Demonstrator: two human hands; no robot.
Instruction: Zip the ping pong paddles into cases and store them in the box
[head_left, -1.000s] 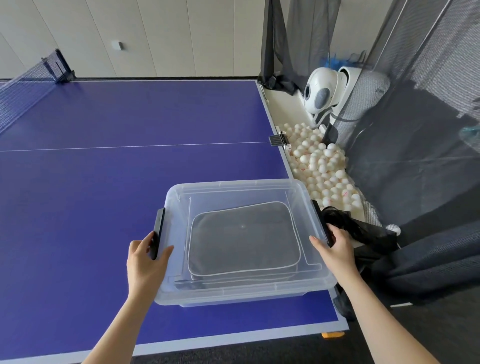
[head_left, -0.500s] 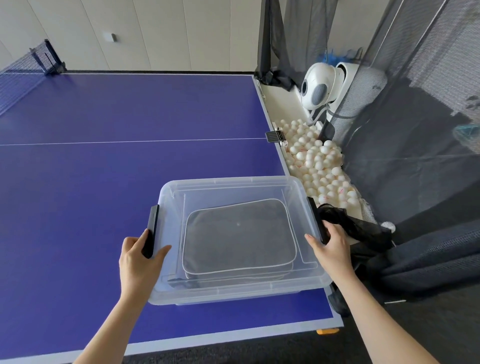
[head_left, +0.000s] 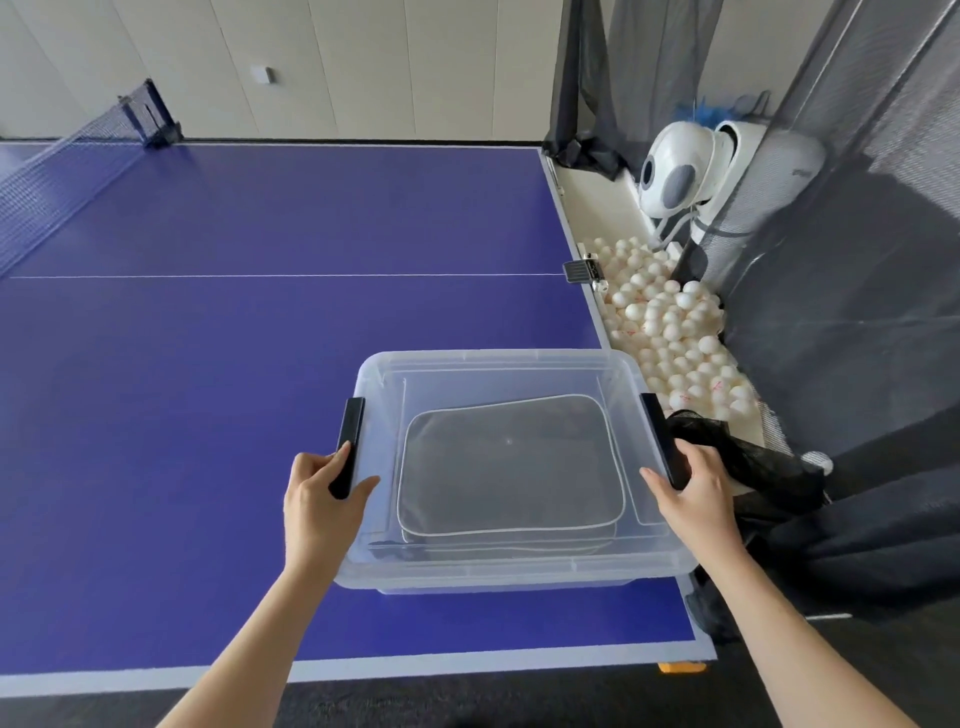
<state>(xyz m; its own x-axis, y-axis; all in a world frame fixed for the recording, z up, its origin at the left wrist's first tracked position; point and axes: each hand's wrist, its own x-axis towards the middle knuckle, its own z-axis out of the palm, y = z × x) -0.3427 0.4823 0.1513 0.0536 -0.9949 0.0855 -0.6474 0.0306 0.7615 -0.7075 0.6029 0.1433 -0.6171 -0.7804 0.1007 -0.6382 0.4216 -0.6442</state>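
**Both latches in hand, box hardly moved**

The grey case (head_left: 511, 462) lies flat inside the clear box (head_left: 493, 358), at the near right corner of the table (head_left: 208, 364). Over the last second little has changed (mostly my view shifted). My left hand (head_left: 322, 499) still grips the left latch (head_left: 352, 426), and my right hand (head_left: 696, 493) the right latch (head_left: 653, 421). I judge the storing is done and only the clipping shut remains.

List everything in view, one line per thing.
storage box: one, clear, lidded, table's near right corner
left latch, right latch: two, black, box's sides
paddle cases: at least two, grey, white piping, stacked inside box
ping pong table: one, blue
net: one, dark, far left
ping pong balls: many, white, tray right of table
ball machine: one, white, beyond balls
catch netting: dark, right side
left hand: grips left latch
right hand: grips right latch
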